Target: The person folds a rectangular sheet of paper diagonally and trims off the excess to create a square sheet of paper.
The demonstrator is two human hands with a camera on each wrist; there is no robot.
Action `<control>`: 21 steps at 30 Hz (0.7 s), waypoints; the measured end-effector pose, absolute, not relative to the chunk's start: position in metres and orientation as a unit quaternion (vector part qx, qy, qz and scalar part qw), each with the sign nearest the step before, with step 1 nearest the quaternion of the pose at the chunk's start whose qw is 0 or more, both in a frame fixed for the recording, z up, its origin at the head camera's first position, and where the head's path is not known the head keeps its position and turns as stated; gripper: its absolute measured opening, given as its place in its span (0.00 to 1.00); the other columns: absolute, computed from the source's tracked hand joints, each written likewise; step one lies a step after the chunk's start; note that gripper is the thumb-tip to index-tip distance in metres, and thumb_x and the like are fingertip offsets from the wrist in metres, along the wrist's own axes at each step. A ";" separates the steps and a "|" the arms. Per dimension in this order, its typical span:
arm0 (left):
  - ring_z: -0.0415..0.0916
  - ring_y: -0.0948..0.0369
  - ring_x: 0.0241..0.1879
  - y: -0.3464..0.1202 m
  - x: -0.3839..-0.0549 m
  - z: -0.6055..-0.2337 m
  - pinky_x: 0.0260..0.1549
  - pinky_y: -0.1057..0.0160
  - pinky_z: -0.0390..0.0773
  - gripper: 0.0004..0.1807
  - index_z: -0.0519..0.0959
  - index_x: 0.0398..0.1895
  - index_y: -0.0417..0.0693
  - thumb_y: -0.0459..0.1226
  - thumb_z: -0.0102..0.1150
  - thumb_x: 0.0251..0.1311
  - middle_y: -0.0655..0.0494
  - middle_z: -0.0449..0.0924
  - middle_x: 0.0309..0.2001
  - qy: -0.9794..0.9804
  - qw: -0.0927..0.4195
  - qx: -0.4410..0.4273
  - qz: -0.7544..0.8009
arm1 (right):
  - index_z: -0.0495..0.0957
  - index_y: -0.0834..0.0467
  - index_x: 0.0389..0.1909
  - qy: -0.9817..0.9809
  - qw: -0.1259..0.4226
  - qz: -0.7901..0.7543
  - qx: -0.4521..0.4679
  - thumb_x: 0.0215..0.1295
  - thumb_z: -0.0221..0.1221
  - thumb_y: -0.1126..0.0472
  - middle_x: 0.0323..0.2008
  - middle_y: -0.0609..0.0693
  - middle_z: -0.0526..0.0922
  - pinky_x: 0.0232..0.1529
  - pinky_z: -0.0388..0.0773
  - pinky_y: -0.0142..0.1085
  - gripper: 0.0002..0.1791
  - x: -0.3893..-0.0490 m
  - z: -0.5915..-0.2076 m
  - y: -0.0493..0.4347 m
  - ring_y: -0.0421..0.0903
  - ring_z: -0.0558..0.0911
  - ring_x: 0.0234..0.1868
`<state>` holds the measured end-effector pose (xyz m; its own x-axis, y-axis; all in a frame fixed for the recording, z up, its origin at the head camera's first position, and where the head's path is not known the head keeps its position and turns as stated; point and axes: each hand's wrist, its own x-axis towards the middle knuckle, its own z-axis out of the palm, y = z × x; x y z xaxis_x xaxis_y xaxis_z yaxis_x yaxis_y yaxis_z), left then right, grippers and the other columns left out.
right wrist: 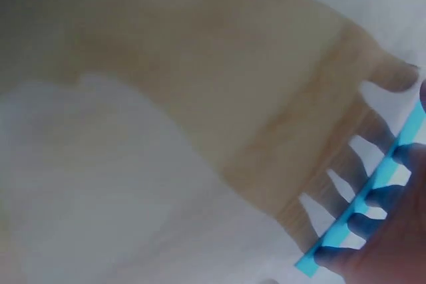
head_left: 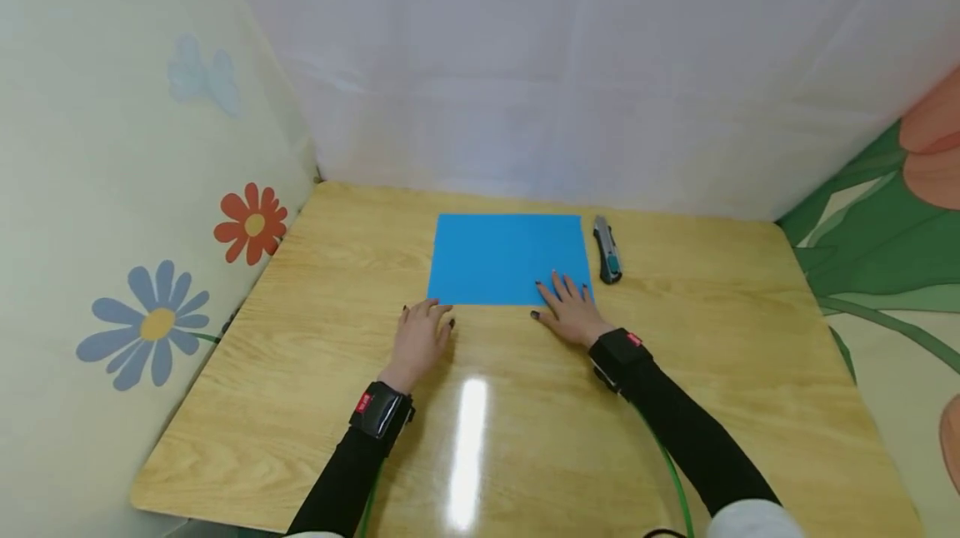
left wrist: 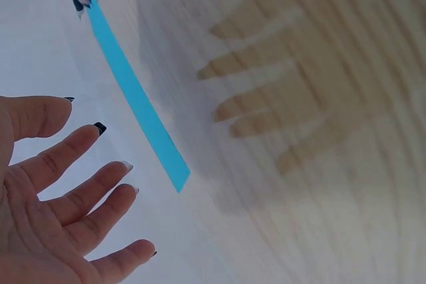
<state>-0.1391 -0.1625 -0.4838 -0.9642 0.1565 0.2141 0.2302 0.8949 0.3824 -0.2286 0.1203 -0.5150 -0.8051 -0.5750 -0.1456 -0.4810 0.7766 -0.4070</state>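
- The blue sheet [head_left: 498,255] lies flat on the worktop [head_left: 727,338], near the far edge and slightly left of its middle.
- My left grip [head_left: 417,344] is relaxed, fingers apart, by the sheet's near-left corner; I cannot tell whether they touch it.
- My right grip [head_left: 573,317] is spread, its fingers over the sheet's near-right corner and my thumb just off its near edge.
- The utility knife [head_left: 607,251] lies just beside the sheet's right edge, its silver end towards the worktop's far edge.
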 end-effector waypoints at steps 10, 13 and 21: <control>0.62 0.41 0.62 -0.145 -0.138 -0.486 0.60 0.39 0.59 0.21 0.73 0.59 0.42 0.34 0.56 0.62 0.36 0.66 0.61 -0.970 0.029 -0.174 -0.169 | 0.49 0.57 0.73 0.922 0.157 -0.159 -0.317 0.73 0.45 0.48 0.72 0.64 0.41 0.66 0.37 0.61 0.34 -0.181 -0.500 0.134 0.62 0.40 0.72; 0.53 0.43 0.68 -0.133 -0.135 -0.488 0.63 0.39 0.51 0.24 0.67 0.66 0.46 0.39 0.49 0.68 0.36 0.57 0.68 -0.966 -0.036 -0.207 -0.150 | 0.48 0.56 0.73 0.923 0.165 -0.151 -0.312 0.72 0.45 0.47 0.73 0.63 0.40 0.66 0.38 0.61 0.35 -0.172 -0.498 0.133 0.61 0.40 0.72; 0.41 0.46 0.72 -0.114 -0.124 -0.487 0.66 0.40 0.41 0.27 0.59 0.71 0.57 0.47 0.42 0.71 0.39 0.44 0.72 -0.958 -0.125 -0.238 -0.098 | 0.50 0.57 0.73 0.926 0.167 -0.151 -0.302 0.71 0.47 0.48 0.73 0.63 0.41 0.65 0.38 0.63 0.34 -0.163 -0.497 0.131 0.62 0.42 0.72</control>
<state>-0.1242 -0.1138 -0.4875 -0.8553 0.4805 -0.1939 0.4314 0.8676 0.2472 -0.1627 0.1312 -0.4970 -0.7610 -0.6108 -0.2187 -0.5095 0.7713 -0.3813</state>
